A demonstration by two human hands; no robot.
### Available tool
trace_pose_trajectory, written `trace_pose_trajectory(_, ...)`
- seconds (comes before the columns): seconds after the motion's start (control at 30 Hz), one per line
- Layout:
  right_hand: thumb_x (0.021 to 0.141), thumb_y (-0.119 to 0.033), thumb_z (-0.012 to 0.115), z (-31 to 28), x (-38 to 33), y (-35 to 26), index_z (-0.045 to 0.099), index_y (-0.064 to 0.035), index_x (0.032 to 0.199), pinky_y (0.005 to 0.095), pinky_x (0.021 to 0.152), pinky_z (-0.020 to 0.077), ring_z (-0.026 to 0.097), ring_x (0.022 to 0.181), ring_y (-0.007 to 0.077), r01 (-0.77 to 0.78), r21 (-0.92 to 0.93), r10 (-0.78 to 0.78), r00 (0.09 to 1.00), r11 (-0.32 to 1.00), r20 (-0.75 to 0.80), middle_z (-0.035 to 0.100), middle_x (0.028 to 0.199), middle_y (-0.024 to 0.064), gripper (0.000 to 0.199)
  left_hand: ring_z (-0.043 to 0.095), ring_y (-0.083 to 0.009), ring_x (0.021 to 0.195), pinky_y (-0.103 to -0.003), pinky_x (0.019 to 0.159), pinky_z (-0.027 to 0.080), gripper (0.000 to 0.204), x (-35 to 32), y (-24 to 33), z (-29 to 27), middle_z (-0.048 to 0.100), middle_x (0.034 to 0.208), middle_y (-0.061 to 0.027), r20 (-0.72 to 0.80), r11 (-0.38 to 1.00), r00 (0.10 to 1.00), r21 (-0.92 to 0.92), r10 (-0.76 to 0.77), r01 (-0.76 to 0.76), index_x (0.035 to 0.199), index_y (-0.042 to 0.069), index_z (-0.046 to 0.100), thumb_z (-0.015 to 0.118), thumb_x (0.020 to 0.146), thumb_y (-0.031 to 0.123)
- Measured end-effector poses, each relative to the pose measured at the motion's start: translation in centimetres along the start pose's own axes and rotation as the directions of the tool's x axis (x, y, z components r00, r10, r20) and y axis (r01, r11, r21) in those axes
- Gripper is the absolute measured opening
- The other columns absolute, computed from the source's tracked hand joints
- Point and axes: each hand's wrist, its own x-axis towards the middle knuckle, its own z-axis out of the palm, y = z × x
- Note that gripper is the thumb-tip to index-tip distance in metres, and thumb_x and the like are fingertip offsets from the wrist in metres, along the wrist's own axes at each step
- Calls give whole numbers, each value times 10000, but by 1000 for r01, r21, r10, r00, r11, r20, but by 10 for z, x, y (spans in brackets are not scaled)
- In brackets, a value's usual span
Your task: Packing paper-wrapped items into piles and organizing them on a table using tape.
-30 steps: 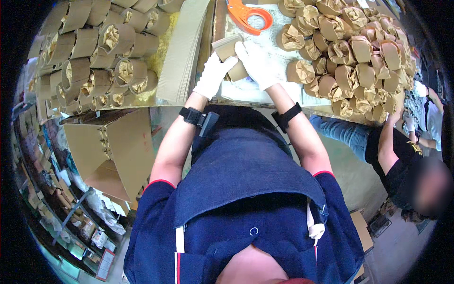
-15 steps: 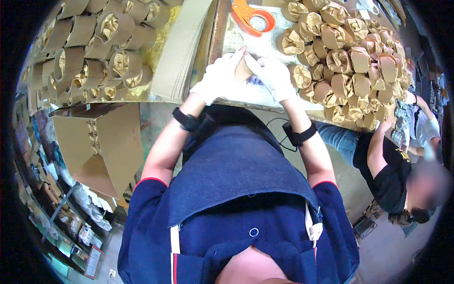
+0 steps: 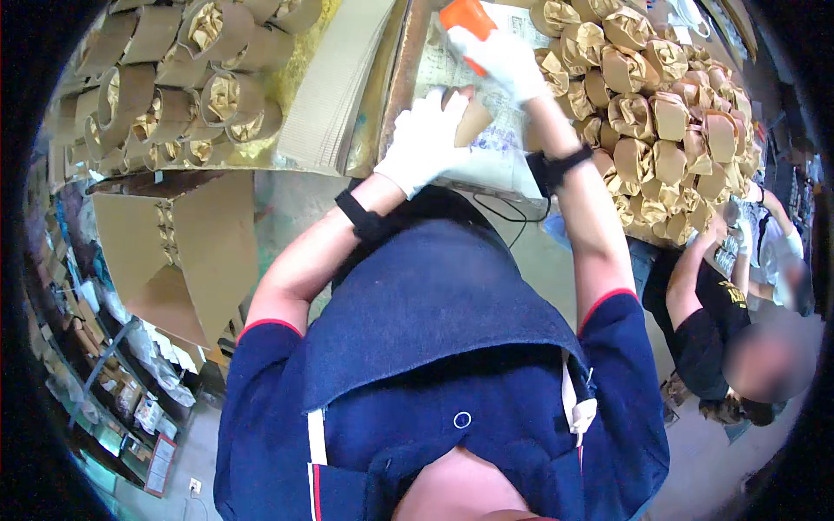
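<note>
My left hand, in a white glove with bare fingertips, is closed around a curved piece of brown cardboard over the near edge of the table. Farther off, my right hand, gloved the same way, grips an orange tape dispenser. Its palm and fingers cover much of the dispenser. Beneath both hands lies a printed paper sheet on the tabletop.
Left of my hands stands a stack of corrugated cardboard strips. Cardboard rings stuffed with crumpled paper fill the far left. More paper-stuffed rings are piled at right. An open carton sits below left. A co-worker is at right.
My right hand has left the cardboard piece and moved away to the tape dispenser, which it now grips. My left hand keeps the cardboard piece, slightly nearer me.
</note>
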Motion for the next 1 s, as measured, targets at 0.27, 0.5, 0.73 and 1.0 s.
trace_pose_trajectory(0.27, 777, -685, 722, -50, -150, -10, 745, 30, 992, 277, 746, 494, 633, 785, 145, -644, 285, 460, 731, 710, 504, 704, 822, 106, 748, 549, -408, 1218, -488, 1024, 479, 985, 9, -37, -14, 494, 1423, -183, 83, 997, 995, -62, 52, -47, 1512, 143, 367, 800, 679, 439)
trace_pose_trajectory(0.5, 840, -696, 635, -30, -147, 0, 735, -8, 1089, 268, 689, 502, 661, 763, 132, -608, 412, 347, 760, 679, 549, 723, 846, 84, 738, 579, -341, 1255, -432, 1073, 469, 803, 17, -51, -17, 616, 1333, -167, -14, 962, 994, -250, 106, -106, 1398, 152, 537, 849, 686, 352)
trace_pose_trajectory(0.73, 910, -575, 601, -5, -165, -1, 749, 19, 917, 301, 605, 518, 651, 554, 172, -330, 137, 301, 934, 934, 193, 661, 592, 110, 613, 597, -368, 1182, -453, 1024, 489, 672, 25, -24, -13, 625, 1263, -170, -48, 986, 999, -162, 22, -29, 1324, 109, 562, 793, 719, 287)
trace_pose_trajectory(1.0, 930, -563, 587, -5, -133, -8, 743, -44, 773, 391, 559, 511, 671, 560, 292, -466, 229, 469, 882, 855, 44, 682, 653, 159, 564, 441, -437, 1343, -496, 1116, 383, 614, -73, -48, -8, 421, 1487, -264, -140, 991, 985, -71, 100, -111, 1224, 72, 633, 841, 673, 247)
